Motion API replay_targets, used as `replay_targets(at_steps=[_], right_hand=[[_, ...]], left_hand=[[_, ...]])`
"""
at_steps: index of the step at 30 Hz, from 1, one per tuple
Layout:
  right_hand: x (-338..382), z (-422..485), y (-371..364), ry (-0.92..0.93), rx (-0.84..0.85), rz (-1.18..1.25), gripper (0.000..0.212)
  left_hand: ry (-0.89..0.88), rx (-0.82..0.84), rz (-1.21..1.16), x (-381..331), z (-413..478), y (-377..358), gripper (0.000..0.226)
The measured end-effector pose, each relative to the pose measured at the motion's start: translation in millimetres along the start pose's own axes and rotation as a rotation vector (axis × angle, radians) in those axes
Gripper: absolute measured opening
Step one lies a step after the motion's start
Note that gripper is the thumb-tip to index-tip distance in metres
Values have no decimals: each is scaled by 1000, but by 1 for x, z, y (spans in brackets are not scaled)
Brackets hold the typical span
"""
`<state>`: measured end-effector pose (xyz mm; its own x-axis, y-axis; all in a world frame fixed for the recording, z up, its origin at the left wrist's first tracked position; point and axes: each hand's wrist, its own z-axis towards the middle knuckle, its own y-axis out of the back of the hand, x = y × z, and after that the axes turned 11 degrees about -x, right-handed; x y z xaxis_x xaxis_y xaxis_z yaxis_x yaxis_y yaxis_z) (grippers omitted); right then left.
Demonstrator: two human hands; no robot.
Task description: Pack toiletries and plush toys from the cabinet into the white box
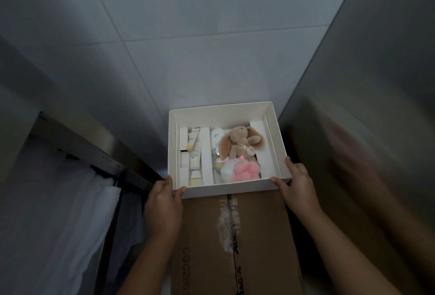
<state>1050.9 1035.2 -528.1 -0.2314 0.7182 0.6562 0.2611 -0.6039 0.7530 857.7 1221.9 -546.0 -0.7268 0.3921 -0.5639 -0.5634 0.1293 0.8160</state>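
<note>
The white box [221, 112] is open and sits at the far end of a brown cardboard carton [235, 236]. Inside it lie a beige plush bunny [240, 141], a pink and white plush toy [242, 171], a white bottle [216, 140] and several cream tubes [195, 151] between white dividers. My left hand [164, 198] grips the box's near left corner, thumb over the rim. My right hand [296, 184] grips the near right corner, with the thumb on the front rim.
A grey tiled floor [188, 47] stretches ahead. A dark metal rail [94, 153] with white cloth [58, 224] hanging below runs on the left. A tall grey panel [376, 82] stands close on the right.
</note>
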Motion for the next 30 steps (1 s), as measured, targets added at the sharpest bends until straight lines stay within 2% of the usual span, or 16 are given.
replay_targets(at_steps=[11, 21, 25, 30], right_hand=[[2, 8, 0, 8, 4, -16, 67], [4, -8, -2, -40, 18, 36, 67], [3, -28, 1, -26, -39, 59, 60], [6, -52, 13, 67, -58, 16, 49]], left_hand=[[-77, -49, -13, 2, -2, -7, 42], [-49, 37, 71, 3, -5, 2, 50], [-85, 56, 135, 2, -15, 13, 52], [-218, -68, 144, -9, -41, 29, 47]])
